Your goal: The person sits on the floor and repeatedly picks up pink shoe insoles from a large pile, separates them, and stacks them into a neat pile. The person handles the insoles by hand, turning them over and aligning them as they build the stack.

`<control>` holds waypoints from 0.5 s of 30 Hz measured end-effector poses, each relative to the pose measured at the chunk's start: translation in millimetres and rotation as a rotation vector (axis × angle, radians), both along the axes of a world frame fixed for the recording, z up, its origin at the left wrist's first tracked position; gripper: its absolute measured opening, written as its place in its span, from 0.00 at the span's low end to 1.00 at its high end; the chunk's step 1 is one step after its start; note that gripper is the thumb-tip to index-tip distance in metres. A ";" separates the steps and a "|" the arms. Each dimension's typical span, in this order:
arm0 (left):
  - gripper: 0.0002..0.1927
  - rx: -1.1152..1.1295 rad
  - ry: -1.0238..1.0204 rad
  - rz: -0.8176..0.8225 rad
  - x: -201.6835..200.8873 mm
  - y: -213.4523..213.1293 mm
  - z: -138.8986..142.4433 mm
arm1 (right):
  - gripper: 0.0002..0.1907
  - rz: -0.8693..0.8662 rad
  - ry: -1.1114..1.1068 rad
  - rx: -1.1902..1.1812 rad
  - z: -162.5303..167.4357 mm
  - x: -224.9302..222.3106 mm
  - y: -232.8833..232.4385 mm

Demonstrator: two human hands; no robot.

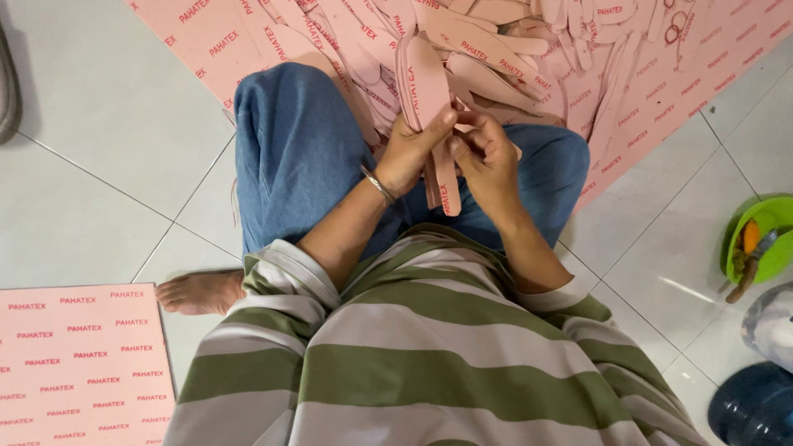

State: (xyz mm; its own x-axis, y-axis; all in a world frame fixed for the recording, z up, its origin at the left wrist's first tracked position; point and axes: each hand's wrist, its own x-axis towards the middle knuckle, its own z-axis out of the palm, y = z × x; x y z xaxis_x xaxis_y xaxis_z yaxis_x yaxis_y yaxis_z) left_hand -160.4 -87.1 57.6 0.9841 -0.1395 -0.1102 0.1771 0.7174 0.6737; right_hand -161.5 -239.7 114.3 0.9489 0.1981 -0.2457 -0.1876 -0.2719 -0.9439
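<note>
1. Striped in green and cream, a long-sleeved top (429,363) fills the foreground, worn by a person seated cross-legged on a white tiled floor (99,124) in blue jeans (297,149), one bare foot (198,291) tucked out to the side.
2. Both hands meet above the lap, close against each other.
3. Left hand (409,153), a thin metal bangle (378,186) at its wrist, grips a small stack of pink insole-shaped cutouts (425,78), thumb pressed to the front face and fingers curled behind.
4. Right hand (487,161) is curled beside it, fingertips pinching the edge of the same stack where the thumbs nearly touch.
5. One pink cutout (446,194) hangs down from the grip, between the two wrists and over the jeans.
6. Beyond the knees lies a loose heap of cut insoles (512,49), spread over large pink printed sheets (661,91) on the floor.
7. Another pink printed sheet (78,363) lies flat at the person's left, near the bare foot.
8. At the right edge stand a green bowl (764,239) holding small tools, and a dark blue plastic container (756,409) near it.
</note>
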 end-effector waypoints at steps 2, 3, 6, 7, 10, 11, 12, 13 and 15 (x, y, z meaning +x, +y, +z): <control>0.18 -0.080 0.026 0.001 0.2 -3.9 -1.2 | 0.14 0.092 -0.196 0.018 0.9 -1.5 9.5; 0.18 -0.118 0.036 0.000 0.5 -5.5 -2.1 | 0.14 0.139 -0.296 0.029 1.7 -1.8 13.7; 0.21 -0.216 0.067 0.032 -1.2 -9.2 -3.7 | 0.27 0.224 -0.906 -0.433 4.6 -5.2 21.2; 0.20 -0.227 0.036 0.033 -2.6 -9.4 -3.7 | 0.31 0.242 -0.553 -0.346 5.3 -6.2 20.5; 0.18 -0.130 -0.018 0.012 -4.5 -7.1 -3.1 | 0.36 0.291 0.167 -0.229 0.1 -7.5 12.9; 0.18 -0.015 -0.007 -0.020 -3.3 -5.8 -3.1 | 0.34 0.293 0.186 -0.308 -4.3 -7.8 8.1; 0.19 0.101 0.003 -0.052 -2.0 -4.3 -3.4 | 0.31 0.294 0.204 -0.386 -10.4 -8.1 3.8; 0.20 0.078 0.012 -0.059 -0.8 -3.9 -3.8 | 0.25 0.318 0.036 -0.428 -18.4 -8.1 0.3; 0.25 0.033 0.031 -0.075 0.6 -5.0 -5.8 | 0.13 0.363 -0.300 -0.506 -36.2 -7.9 -5.2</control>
State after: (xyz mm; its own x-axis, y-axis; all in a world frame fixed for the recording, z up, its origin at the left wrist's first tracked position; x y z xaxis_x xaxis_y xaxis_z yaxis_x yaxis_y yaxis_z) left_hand -159.8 -92.1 51.8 0.9670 -0.2089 -0.1461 0.2509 0.6791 0.6898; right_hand -169.4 -244.9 78.1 0.8857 0.4460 -0.1290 0.2476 -0.6888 -0.6814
